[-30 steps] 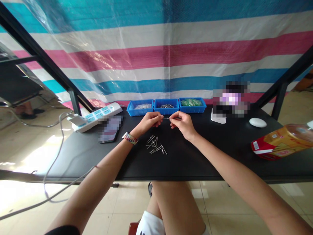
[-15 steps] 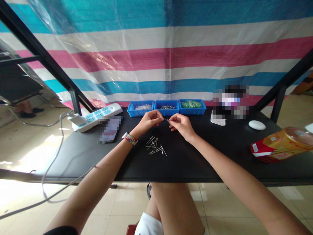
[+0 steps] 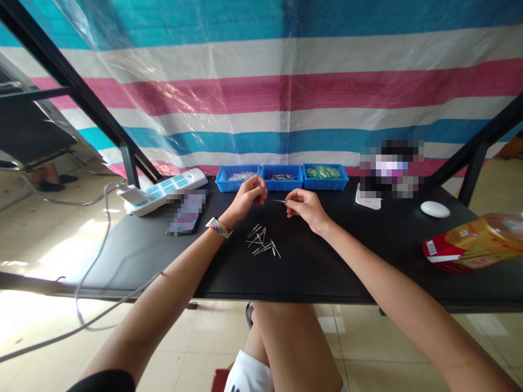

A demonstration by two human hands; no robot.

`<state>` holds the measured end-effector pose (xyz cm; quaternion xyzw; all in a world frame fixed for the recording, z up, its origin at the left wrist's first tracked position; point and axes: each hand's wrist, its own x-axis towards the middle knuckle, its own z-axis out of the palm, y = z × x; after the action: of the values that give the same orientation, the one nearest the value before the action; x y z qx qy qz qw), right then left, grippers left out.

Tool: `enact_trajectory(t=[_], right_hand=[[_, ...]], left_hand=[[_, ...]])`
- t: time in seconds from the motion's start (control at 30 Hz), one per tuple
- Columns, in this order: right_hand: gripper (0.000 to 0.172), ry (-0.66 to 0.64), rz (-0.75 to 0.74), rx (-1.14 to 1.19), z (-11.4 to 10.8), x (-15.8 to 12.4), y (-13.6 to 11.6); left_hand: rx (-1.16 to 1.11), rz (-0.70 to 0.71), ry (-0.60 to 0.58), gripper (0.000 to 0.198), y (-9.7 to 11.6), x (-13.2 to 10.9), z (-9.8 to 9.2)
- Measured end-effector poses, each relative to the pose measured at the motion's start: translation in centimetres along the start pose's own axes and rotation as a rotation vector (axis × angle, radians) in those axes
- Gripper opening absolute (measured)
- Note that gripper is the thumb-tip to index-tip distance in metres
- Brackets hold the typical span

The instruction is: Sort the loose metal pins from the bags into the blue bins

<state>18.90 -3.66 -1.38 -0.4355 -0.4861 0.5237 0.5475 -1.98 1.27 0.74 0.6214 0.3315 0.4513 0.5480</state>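
My right hand (image 3: 306,209) pinches a thin metal pin (image 3: 278,201) between thumb and fingertips, its point sticking out to the left. Left of that tip and apart from it is my left hand (image 3: 250,197), its fingers curled in toward the thumb; whether anything small is between them I cannot make out. This hand is in front of the left blue bin (image 3: 235,187) and partly covers it. Below both hands, a loose pile of several similar metal pins (image 3: 261,242) lies on the black table (image 3: 229,277).
The middle blue bin (image 3: 281,186) holds metal pins, the right blue bin (image 3: 326,184) green plastic pieces. A power strip (image 3: 167,190) and a phone (image 3: 187,213) lie left. Right are a white box (image 3: 368,198), a white oval object (image 3: 435,209) and a bottle (image 3: 474,245).
My left hand has come away from the pin, moving slightly up and left toward the bins. The pin stays in my right hand. The view has shifted a little.
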Motion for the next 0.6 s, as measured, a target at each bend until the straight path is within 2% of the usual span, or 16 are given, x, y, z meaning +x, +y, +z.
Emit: enact_trajectory(t=[0.1,0.17,0.2,0.27,0.37,0.5,0.6], right_hand=[[0.031,0.079,-0.019,0.185,-0.1,0.7,-0.6],[0.042,0.066,0.013,0.223,-0.4,0.9,-0.8],[0.043,0.048,0.037,0.184,-0.5,0.9,-0.9],[0.033,-0.006,0.056,0.017,-0.7,0.6,-0.8],[0.016,-0.183,-0.004,-0.248,-0.4,-0.3,-0.6],[0.006,-0.421,-0.187,-0.479,1.0,-2.1,-0.6],[0.017,-0.47,-0.364,-0.685,1.9,-3.2,-0.3]], left_hand=[[-0.022,0.009,0.033,0.024,-0.2,0.2,-0.2],[-0.031,0.012,0.056,0.024,-0.3,0.3,-0.3],[-0.034,0.012,0.065,0.024,-0.4,0.3,-0.3],[-0.039,0.013,0.074,0.023,-0.4,0.3,-0.3],[-0.042,0.015,0.066,0.022,-0.4,0.3,-0.3],[-0.029,0.034,0.072,0.018,-0.5,0.3,-0.3],[-0.023,0.039,0.069,0.018,-0.5,0.3,-0.3]])
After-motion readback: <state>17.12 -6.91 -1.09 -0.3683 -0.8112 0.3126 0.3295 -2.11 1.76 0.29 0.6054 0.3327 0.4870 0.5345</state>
